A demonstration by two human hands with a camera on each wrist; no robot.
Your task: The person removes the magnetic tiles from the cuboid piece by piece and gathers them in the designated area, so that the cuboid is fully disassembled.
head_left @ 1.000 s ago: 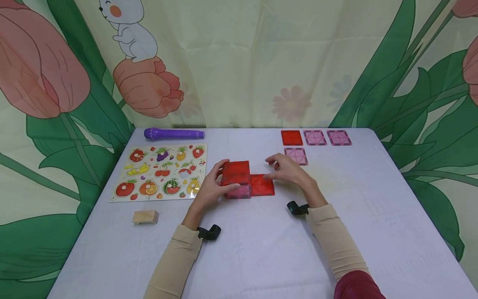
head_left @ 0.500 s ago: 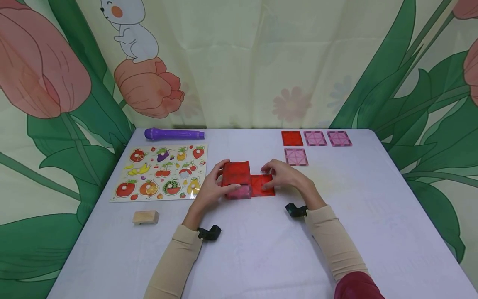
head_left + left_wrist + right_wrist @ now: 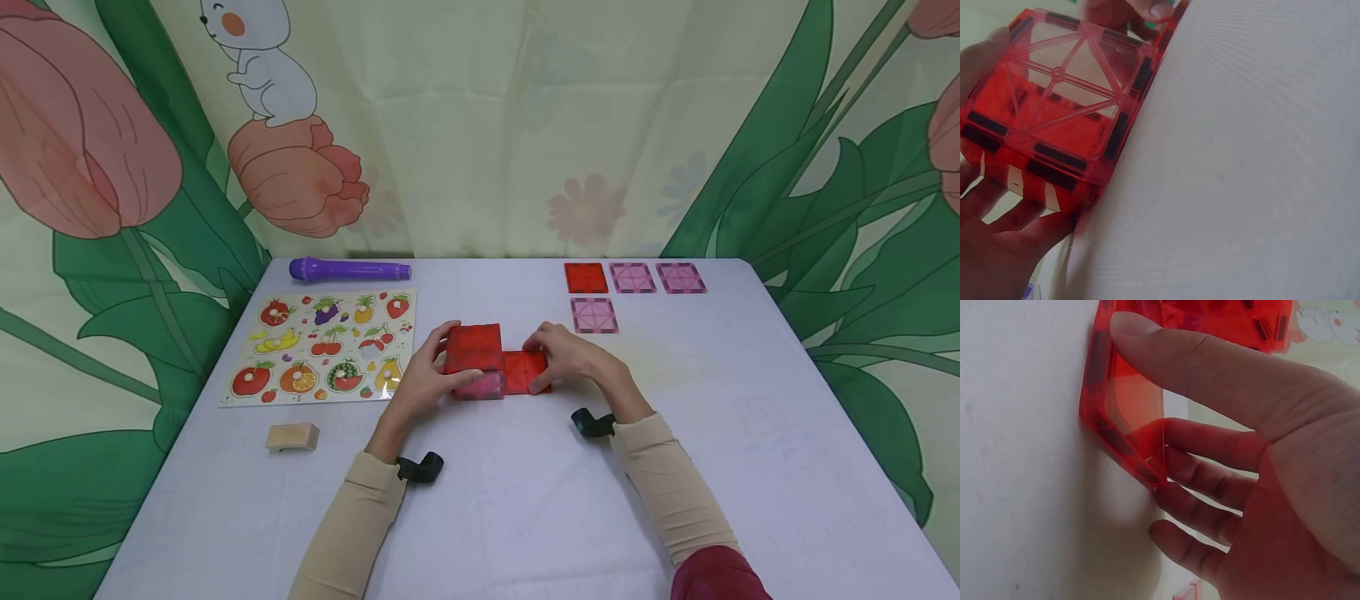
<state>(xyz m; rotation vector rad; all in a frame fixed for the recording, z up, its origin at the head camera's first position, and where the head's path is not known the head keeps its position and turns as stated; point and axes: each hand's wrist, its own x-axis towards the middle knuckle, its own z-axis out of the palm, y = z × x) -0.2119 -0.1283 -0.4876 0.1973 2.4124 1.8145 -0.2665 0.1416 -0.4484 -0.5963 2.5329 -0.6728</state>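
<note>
Red tile (image 3: 517, 377) beside box (image 3: 474, 347).

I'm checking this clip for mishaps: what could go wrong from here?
The flat red tile sits right beside the tile box, so lifting it might drag the box or loosen its pink front wall. The left grip clasps that box; squeezing too hard might buckle it.

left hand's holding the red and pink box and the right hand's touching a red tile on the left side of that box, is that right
The side is wrong: the red tile is to the right of the red and pink box, as the head view shows. The left hand does hold the box, and the right hand does touch that tile.
</note>
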